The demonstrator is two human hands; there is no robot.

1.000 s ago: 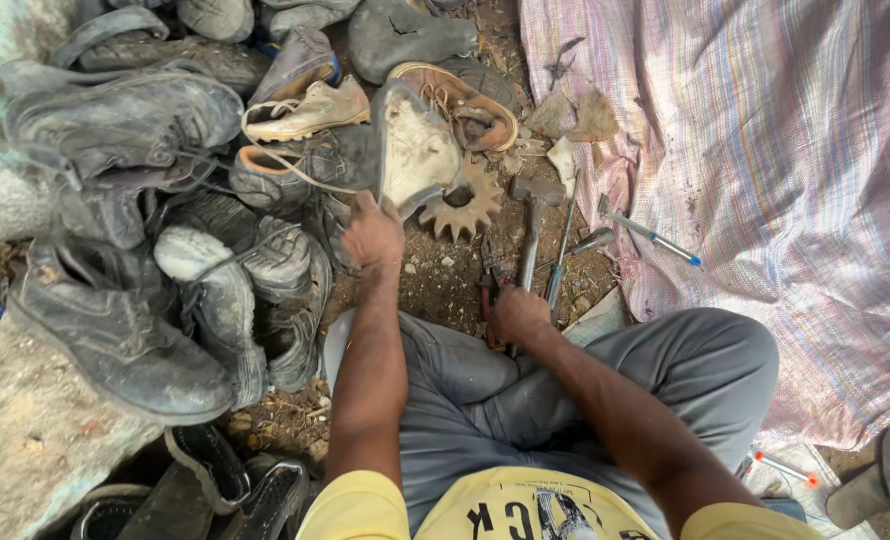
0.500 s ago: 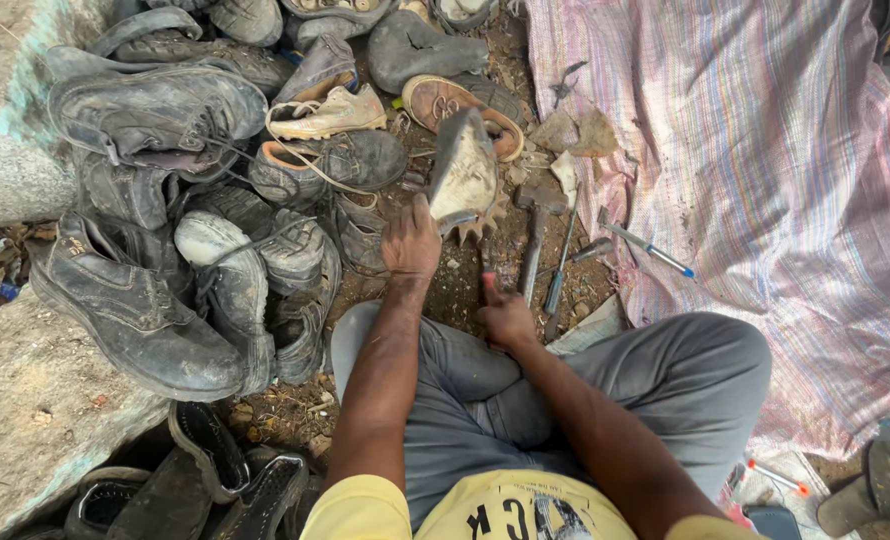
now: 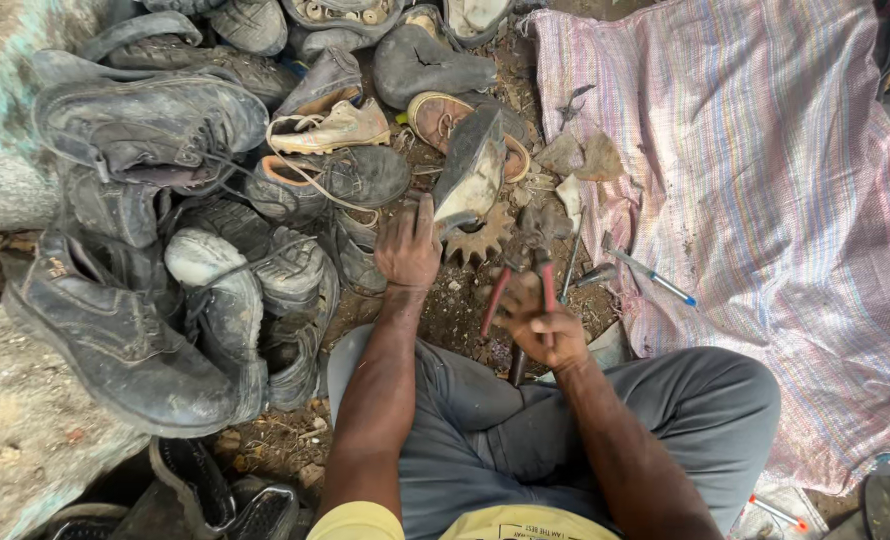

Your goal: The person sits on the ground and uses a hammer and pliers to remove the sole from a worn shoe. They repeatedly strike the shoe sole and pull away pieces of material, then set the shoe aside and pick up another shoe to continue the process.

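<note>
From the head camera, the left hand point(image 3: 408, 248) is closed around the lower edge of a worn shoe sole point(image 3: 472, 170), holding it tilted up on edge over the dirt, just above a rusty toothed gear point(image 3: 477, 243) lying on the ground. A second ago that hand lay flat near the gear and the sole lay among the other footwear; half a second ago the sole was already lifted. So the piece has been picked out of the heap and brought toward the person's lap.

The right hand point(image 3: 543, 330) is wrapped around red-handled pliers point(image 3: 517, 275), whose jaws point up toward the sole; whether the jaws themselves bite on anything is hard to tell, as they sit in shadow. This hand has risen slightly, bringing the tool nearer the sole.

To the left is a pile of old dark boots point(image 3: 155, 230), with a tan shoe point(image 3: 337, 128) on top. A blue-tipped pen point(image 3: 653, 277) lies at the edge of the striped woven sack point(image 3: 765, 200) spread to the right, and a metal rod point(image 3: 570, 262) rests beside the pliers.
</note>
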